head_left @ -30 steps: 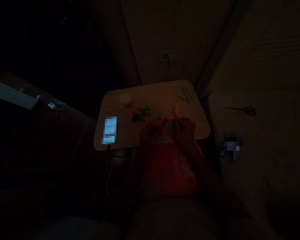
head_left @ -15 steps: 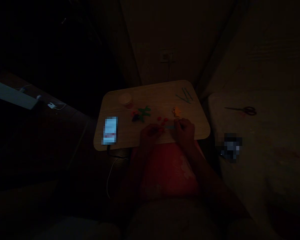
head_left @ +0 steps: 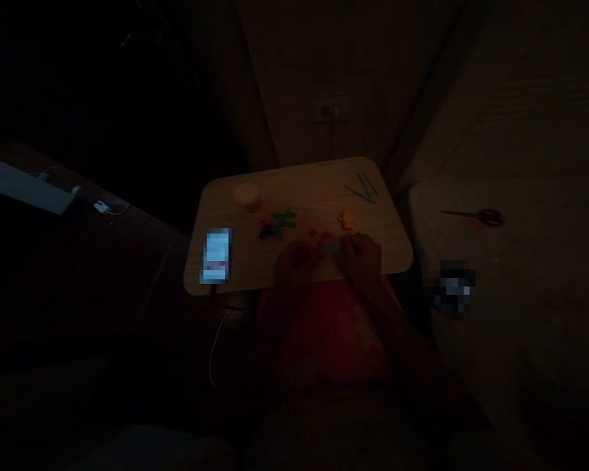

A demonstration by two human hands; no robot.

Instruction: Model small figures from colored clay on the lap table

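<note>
The scene is very dark. My left hand [head_left: 295, 260] and my right hand [head_left: 361, 257] rest close together at the near edge of a small wooden table [head_left: 377, 261]. A thin pale teal stick [head_left: 332, 250] lies between them, its right end in the curled fingers of my right hand. My left hand's fingers are curled over something red that I cannot make out. Small red pieces [head_left: 318, 235] lie just beyond the hands, with an orange piece [head_left: 346, 220] to their right and a green and dark shape [head_left: 277, 222] to their left.
A lit phone [head_left: 216, 255] with a cable lies at the table's left. A pale round tub [head_left: 248, 195] stands at the back left, thin teal sticks [head_left: 365, 186] at the back right. Scissors [head_left: 478, 215] lie on the pale surface to the right. A wall socket [head_left: 332, 110] is behind.
Both hands have shifted only slightly around the teal stick; the things on the table have not moved.
</note>
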